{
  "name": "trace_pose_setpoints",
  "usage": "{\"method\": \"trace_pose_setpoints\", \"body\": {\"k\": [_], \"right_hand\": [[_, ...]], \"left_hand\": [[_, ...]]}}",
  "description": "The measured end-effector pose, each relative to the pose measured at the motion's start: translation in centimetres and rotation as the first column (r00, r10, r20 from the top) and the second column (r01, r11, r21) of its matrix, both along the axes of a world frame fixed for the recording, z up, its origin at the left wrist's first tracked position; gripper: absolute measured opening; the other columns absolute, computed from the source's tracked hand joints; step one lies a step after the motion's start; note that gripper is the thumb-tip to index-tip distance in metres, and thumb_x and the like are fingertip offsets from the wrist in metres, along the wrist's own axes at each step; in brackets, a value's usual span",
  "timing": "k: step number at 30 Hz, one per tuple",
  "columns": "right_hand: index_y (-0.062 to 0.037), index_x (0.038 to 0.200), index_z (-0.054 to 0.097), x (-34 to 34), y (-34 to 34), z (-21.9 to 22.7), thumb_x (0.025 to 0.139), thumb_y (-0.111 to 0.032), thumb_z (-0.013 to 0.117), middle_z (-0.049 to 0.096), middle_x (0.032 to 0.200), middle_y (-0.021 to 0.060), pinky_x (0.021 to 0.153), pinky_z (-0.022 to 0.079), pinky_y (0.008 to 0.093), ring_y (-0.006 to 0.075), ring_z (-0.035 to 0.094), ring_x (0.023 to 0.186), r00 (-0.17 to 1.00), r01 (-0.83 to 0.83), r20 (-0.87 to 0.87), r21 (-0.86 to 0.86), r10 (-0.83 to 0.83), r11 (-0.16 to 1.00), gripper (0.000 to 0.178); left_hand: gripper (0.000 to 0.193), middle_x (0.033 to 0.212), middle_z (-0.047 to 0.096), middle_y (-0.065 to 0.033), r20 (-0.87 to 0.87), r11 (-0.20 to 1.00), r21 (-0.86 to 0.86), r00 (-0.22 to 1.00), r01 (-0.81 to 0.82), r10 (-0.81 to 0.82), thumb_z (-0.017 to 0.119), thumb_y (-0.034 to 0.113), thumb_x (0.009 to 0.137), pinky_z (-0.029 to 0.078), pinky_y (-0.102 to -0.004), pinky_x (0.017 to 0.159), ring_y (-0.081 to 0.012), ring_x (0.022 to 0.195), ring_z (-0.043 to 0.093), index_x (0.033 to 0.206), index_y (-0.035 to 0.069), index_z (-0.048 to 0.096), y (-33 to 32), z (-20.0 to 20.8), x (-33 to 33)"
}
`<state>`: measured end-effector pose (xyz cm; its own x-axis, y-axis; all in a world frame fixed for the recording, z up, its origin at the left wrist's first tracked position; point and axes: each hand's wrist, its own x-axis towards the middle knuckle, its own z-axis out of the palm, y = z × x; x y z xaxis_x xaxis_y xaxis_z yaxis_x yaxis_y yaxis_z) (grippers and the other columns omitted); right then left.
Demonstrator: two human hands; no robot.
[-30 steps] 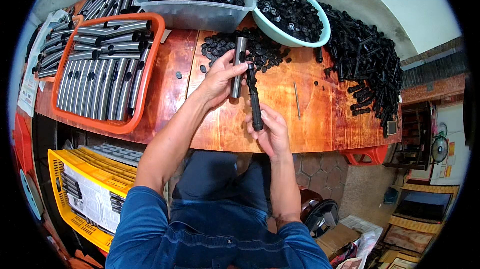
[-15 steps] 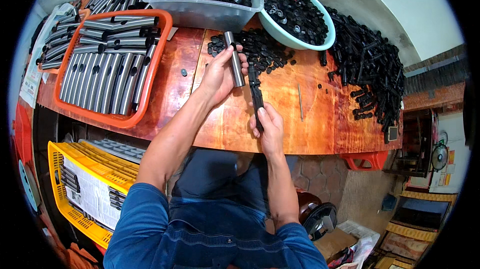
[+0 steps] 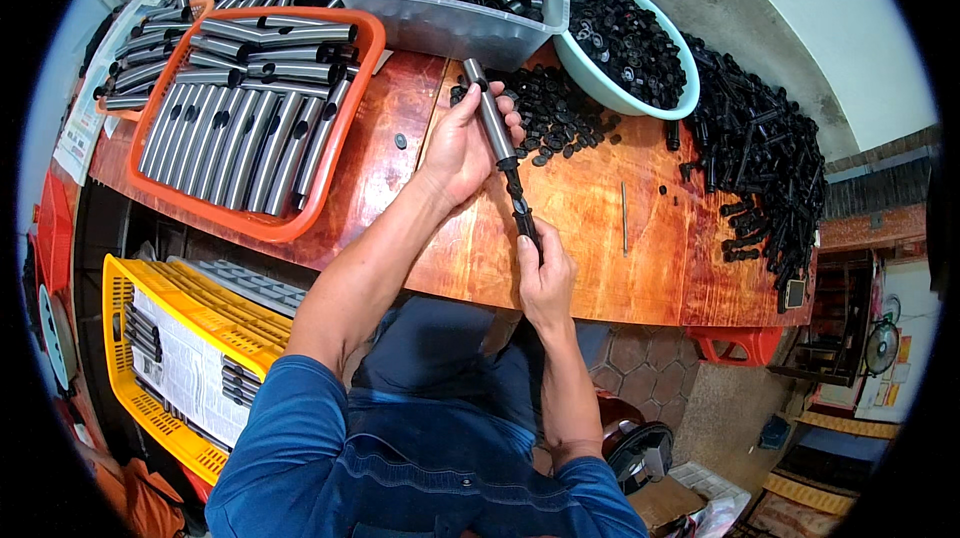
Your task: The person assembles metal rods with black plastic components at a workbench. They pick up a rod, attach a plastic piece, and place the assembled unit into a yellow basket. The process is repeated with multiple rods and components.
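My left hand (image 3: 463, 146) is closed round a shiny metal tube (image 3: 493, 126) that has a dark hole near its upper end. Below it, my right hand (image 3: 546, 276) grips a black plastic insert (image 3: 521, 208), long and narrow with notches. The insert's upper end is inside the tube's lower opening, so the two pieces are in one line, tilted. Just beyond my hands lies a heap of small black caps (image 3: 560, 116) on the wooden table (image 3: 590, 268).
An orange basket (image 3: 375, 48) of metal tubes stands left. Behind are a clear bin (image 3: 440, 33) and a pale green basin (image 3: 690, 103), both full of black parts. Black inserts (image 3: 760, 158) are piled right, near a thin metal rod (image 3: 624, 218). A yellow crate (image 3: 118, 338) sits lower left.
The tube and the black insert, apart before, have come together, with the insert's tip now in the tube's lower end. The view has shifted slightly.
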<state>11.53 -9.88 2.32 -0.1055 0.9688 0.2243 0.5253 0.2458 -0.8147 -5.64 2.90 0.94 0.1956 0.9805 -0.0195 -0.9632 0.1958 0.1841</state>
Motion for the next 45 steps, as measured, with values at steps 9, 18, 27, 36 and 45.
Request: {"method": "trace_pose_setpoints", "body": {"k": [9, 18, 27, 36, 45], "right_hand": [[0.0016, 0.117, 0.062, -0.9, 0.0, -0.2, 0.098, -0.011, 0.06, 0.069, 0.088, 0.0198, 0.067, 0.052, 0.0382, 0.0304, 0.069, 0.075, 0.998, 0.047, 0.041, 0.08, -0.05, 0.996, 0.024], [0.0008, 0.116, 0.062, -1.4, 0.5, -0.9, 0.095, -0.01, 0.063, 0.071, 0.087, 0.0217, 0.063, 0.054, 0.0422, 0.0379, 0.071, 0.074, 0.988, 0.083, 0.112, 0.173, -0.103, 0.981, 0.024], [0.0017, 0.116, 0.061, -1.5, 0.6, -0.8, 0.094, -0.009, 0.063, 0.07, 0.087, 0.0238, 0.063, 0.054, 0.0441, 0.0394, 0.071, 0.074, 0.989, 0.075, 0.11, 0.189, -0.097, 0.979, 0.025], [0.0021, 0.115, 0.061, -0.9, 0.7, -0.8, 0.093, -0.009, 0.063, 0.069, 0.086, 0.025, 0.066, 0.054, 0.0452, 0.0409, 0.071, 0.078, 0.98, 0.19, 0.043, 0.093, -0.195, 0.977, 0.024], [-0.0018, 0.108, 0.066, -0.2, 0.8, 1.7, 0.093, -0.017, 0.067, 0.071, 0.082, 0.021, 0.064, 0.054, 0.0437, 0.0358, 0.072, 0.074, 0.967, 0.242, 0.088, -0.048, -0.238, 0.969, 0.021]], "left_hand": [[0.044, 0.096, 0.053, -0.0039, -0.081, 0.995, 0.1, 0.996, -0.017, 0.026, 0.045, 0.038, 0.108, 0.049, -0.0319, 0.078, -0.0164, 0.084, 0.052, 0.139, 0.008, 0.048, -0.6, 1.3, 0.3], [0.043, 0.094, 0.055, -0.0031, -0.223, 0.995, 0.102, 0.974, -0.01, 0.032, 0.047, 0.038, 0.108, 0.049, -0.0321, 0.076, -0.0153, 0.083, 0.053, 0.142, 0.012, 0.046, -1.1, 1.2, 1.1], [0.043, 0.098, 0.059, -0.0052, -0.285, 0.995, 0.102, 0.958, -0.004, 0.033, 0.052, 0.034, 0.106, 0.053, -0.0338, 0.08, -0.0171, 0.087, 0.059, 0.141, 0.009, 0.046, -1.6, 1.2, 1.6], [0.059, 0.11, 0.064, -0.012, -0.578, 0.941, 0.212, 0.81, 0.265, -0.098, 0.067, 0.011, 0.094, 0.055, -0.0362, 0.092, -0.0209, 0.101, 0.066, 0.144, 0.003, 0.037, -2.7, 1.4, 2.9], [0.066, 0.105, 0.064, -0.0078, -0.625, 0.87, 0.163, 0.731, 0.466, -0.274, 0.069, 0.001, 0.09, 0.053, -0.0334, 0.089, -0.0159, 0.1, 0.063, 0.147, 0.001, 0.035, -4.1, 0.2, 4.7]]}}
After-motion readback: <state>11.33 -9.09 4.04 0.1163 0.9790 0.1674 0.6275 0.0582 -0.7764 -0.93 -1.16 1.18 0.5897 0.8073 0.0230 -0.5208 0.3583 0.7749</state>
